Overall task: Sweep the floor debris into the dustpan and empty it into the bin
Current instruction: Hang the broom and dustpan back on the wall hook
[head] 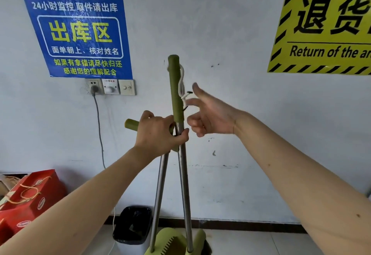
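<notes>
the big pale wall (220,24) fills most of the view, with a blue sign (78,38) and a yellow sign (325,24) stuck on it. down low sit red gift bags (30,198) at the left and a small bin (132,228) with a black liner, right next to the green dustpan (168,240).

two long poles stand up from the floor and cross near the top. the left hand (158,134) is wrapped tight around both, just where the dustpan handle (131,124) pokes out to the left and the broom handle (175,88) stands tall. the right hand (208,112) is open, fingers spread, holding nothing, just beside the broom grip and its little white cord (182,86).

i think the job is only starting (no sweeping yet). to do this bit well, the right hand should close around the green broom grip, not the cord. then the left hand can let the broom pole go and keep only the dustpan, so the two come apart without tipping.
</notes>
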Motion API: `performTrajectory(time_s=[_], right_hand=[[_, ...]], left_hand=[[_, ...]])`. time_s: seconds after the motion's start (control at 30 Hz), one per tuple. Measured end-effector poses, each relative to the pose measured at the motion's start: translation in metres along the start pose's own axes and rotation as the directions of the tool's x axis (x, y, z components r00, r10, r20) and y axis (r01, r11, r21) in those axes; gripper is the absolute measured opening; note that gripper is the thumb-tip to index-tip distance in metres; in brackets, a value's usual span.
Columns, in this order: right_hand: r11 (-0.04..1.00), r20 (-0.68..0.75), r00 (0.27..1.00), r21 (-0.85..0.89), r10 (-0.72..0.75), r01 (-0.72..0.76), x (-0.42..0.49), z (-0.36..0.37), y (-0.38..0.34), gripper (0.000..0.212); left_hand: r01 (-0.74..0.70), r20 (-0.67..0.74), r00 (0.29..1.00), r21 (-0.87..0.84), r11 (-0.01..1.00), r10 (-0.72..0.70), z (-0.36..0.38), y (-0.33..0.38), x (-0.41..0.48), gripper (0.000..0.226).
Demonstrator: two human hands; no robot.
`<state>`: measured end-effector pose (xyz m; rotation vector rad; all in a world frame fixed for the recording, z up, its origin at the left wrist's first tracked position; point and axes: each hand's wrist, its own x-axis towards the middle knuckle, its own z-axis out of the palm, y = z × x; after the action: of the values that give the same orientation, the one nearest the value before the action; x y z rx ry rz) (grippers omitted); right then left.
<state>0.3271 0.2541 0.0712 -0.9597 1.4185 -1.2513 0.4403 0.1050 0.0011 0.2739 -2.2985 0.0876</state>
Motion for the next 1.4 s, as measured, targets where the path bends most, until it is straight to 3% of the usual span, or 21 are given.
performTrajectory(time_s=[0.13, 0.23, 0.3, 0.4, 0.53, 0.63, 0.73, 0.97, 1.13, 1.3, 1.4], right_hand=[[0.988, -0.144, 0.988, -0.15, -0.063, 0.041, 0.017, -0.01, 0.071, 0.067], [0.928, -0.046, 0.999, -0.372, -0.008, -0.01, 0.031, 0.012, 0.103, 0.074], [0.934, 0.044, 0.999, -0.357, 0.01, 0.006, 0.041, 0.029, 0.106, 0.074], [0.966, 0.06, 0.996, -0.248, -0.065, 0.078, 0.05, 0.039, 0.1, 0.056], [0.978, -0.025, 0.988, -0.146, -0.155, 0.15, 0.061, 0.044, 0.099, 0.02], [0.976, -0.166, 0.964, -0.094, -0.208, 0.194, 0.07, 0.045, 0.105, 0.017], [0.969, -0.298, 0.922, -0.098, -0.246, 0.227, 0.078, 0.042, 0.111, 0.017], [0.953, -0.465, 0.832, -0.144, -0.303, 0.267, 0.086, 0.026, 0.127, 0.005], [0.946, -0.422, 0.847, -0.159, -0.324, 0.283, 0.082, 0.009, 0.124, 0.005], [0.962, -0.282, 0.923, -0.151, -0.262, 0.227, 0.077, -0.007, 0.121, 0.011], [0.972, -0.24, 0.942, -0.03, -0.235, 0.235, 0.073, -0.015, 0.12, 0.016]], left_hand=[[0.015, -0.027, 1.0, -0.006, 1.0, -0.015, -0.008, -0.005, 0.009, 0.046], [0.009, -0.061, 0.998, -0.062, 0.998, -0.013, -0.012, -0.005, 0.017, 0.048], [-0.014, -0.096, 0.995, -0.129, 0.992, 0.002, -0.014, -0.005, 0.021, 0.048], [-0.038, -0.1, 0.995, -0.251, 0.967, 0.013, -0.015, -0.012, 0.026, 0.04], [0.014, 0.032, 0.999, -0.399, 0.917, -0.001, -0.012, -0.024, 0.031, 0.034], [0.151, 0.2, 0.978, -0.513, 0.845, -0.053, -0.005, -0.028, 0.039, 0.029], [0.273, 0.316, 0.944, -0.585, 0.764, -0.095, 0.001, -0.025, 0.044, 0.036], [0.355, 0.441, 0.897, -0.669, 0.653, -0.036, 0.012, -0.018, 0.056, 0.026], [0.255, 0.382, 0.924, -0.603, 0.756, -0.007, 0.03, -0.013, 0.06, 0.064], [0.089, 0.235, 0.972, -0.459, 0.884, 0.024, 0.039, -0.003, 0.061, 0.058], [0.05, 0.174, 0.985, -0.325, 0.945, 0.008, 0.036, 0.01, 0.07, 0.061]])
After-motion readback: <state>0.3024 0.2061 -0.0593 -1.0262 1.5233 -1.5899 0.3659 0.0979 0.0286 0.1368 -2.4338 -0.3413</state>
